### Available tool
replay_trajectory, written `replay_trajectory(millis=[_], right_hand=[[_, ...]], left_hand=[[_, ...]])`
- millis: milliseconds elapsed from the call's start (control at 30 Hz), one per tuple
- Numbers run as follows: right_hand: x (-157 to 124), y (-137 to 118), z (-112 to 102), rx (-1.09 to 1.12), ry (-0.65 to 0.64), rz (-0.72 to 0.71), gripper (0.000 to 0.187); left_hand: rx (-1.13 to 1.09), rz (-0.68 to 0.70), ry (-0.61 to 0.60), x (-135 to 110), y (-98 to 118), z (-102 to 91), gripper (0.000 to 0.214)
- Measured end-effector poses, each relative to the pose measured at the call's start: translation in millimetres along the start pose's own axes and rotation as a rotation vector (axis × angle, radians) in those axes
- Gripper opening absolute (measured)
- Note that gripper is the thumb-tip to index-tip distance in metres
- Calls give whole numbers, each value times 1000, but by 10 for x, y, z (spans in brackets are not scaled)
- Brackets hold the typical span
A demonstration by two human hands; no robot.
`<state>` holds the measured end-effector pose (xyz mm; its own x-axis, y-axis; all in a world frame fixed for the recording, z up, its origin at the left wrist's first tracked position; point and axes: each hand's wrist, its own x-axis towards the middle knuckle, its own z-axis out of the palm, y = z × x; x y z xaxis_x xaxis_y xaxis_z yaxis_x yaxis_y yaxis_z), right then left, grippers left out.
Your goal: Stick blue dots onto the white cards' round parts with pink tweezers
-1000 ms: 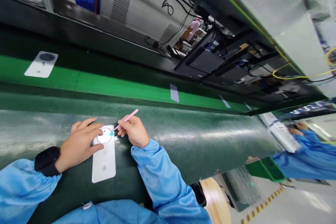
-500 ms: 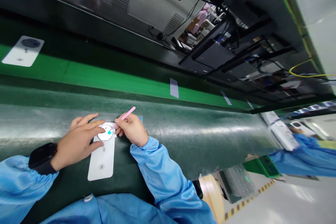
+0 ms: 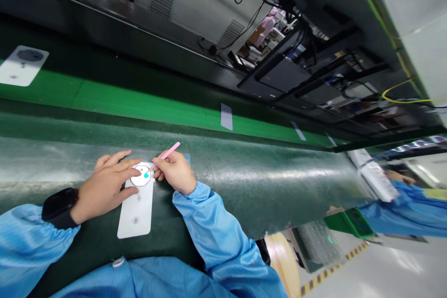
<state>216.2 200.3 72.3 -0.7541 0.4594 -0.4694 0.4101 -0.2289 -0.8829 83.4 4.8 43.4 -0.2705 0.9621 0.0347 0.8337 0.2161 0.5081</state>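
A white rounded plate (image 3: 135,216) lies on the dark green mat in front of me. At its far end sits a round white disc (image 3: 140,176) with a small teal tab on it. My left hand (image 3: 104,189) rests on the plate's far end, fingers spread around the disc and touching it. My right hand (image 3: 175,172) is closed in a pinch on a thin pink stick (image 3: 167,153), whose tip meets the teal tab on the disc. Both arms wear blue sleeves, and a black watch is on my left wrist.
A bright green conveyor belt (image 3: 146,109) runs behind the mat, carrying another white plate (image 3: 21,66) at far left and several more (image 3: 226,117) farther right. Machines and cables stand behind it. Another person's blue sleeve (image 3: 412,209) shows at the right, near a green bin (image 3: 351,223).
The pink stick's tip and the teal tab have moved from the disc's right edge onto the disc. My hands have stayed almost still; the far-left plate has drifted left in view.
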Motion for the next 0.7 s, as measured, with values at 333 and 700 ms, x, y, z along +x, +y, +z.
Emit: replay_trajectory(millis=[333,700], right_hand=[[-32,-12,11,-18,8,10,25],[-3,-7,-21,38,-38,-7,34]], left_hand=[[10,12,7,-16,2,6,33],[34,65,37,-14,-36,8,32]])
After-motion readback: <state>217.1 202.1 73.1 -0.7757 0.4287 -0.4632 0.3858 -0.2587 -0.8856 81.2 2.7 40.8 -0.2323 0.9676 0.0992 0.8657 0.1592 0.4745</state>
